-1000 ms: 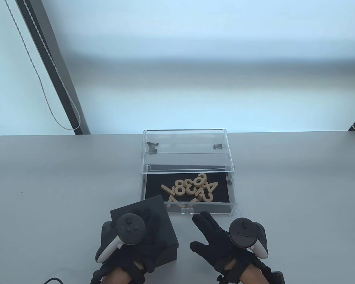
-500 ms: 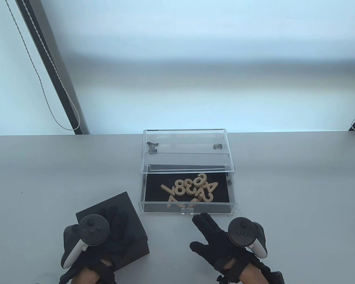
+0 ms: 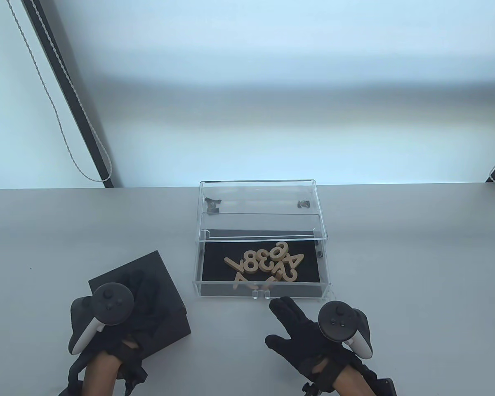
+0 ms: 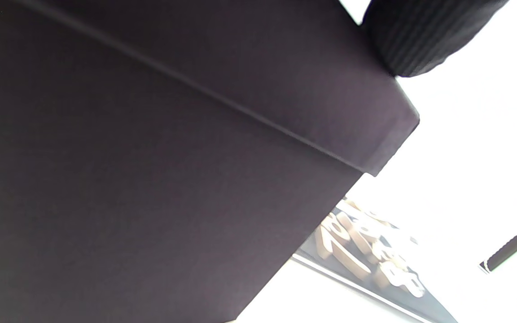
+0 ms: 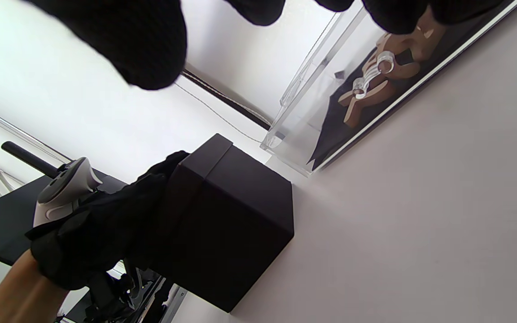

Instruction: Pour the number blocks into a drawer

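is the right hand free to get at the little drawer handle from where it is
Probably yes. The right hand lies open on the table, fingers pointing at the drawer handle, with only bare table between. The black box sits off left under the left hand.

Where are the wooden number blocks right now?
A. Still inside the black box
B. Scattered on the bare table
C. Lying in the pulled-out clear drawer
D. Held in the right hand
C: the number blocks lie in a heap on the dark floor of the open clear drawer, while the left hand grips the black box off to the side and the right hand rests flat on the table.
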`<state>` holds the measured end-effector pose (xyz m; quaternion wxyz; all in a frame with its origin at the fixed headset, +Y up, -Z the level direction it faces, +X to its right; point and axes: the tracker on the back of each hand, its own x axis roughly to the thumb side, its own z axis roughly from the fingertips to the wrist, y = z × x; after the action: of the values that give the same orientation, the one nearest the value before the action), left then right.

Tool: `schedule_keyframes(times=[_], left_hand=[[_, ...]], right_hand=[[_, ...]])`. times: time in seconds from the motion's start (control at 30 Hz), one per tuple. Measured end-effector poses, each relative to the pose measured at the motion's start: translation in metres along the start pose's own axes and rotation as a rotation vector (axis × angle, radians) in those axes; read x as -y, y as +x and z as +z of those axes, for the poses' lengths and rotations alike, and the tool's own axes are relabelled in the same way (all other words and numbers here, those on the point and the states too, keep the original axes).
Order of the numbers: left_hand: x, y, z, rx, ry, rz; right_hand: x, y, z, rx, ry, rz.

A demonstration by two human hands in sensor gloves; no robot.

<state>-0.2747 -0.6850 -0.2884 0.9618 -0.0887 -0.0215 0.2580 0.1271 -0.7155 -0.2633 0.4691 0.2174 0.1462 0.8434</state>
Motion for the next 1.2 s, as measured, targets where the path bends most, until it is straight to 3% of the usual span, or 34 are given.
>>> schedule_keyframes(times=[0.5, 0.67, 0.97, 1.2], left_hand=[[-0.021, -0.025, -0.048, -0.01, 0.133, -0.033], [-0.022, -0.027, -0.048, 0.036, 0.269, -0.084], [-0.024, -0.025, -0.046, 0.075, 0.314, -0.057], [-0.02, -0.011, -0.036, 0.091, 0.39, -0.135]], right_hand=[[-0.005, -0.013, -0.007, -0.047, 0.04, -0.039], [-0.009, -0.018, -0.011, -0.067, 0.061, -0.081], [-0.017, -0.025, -0.015, -0.093, 0.087, -0.134], [-0.021, -0.028, -0.016, -0.108, 0.094, -0.177]])
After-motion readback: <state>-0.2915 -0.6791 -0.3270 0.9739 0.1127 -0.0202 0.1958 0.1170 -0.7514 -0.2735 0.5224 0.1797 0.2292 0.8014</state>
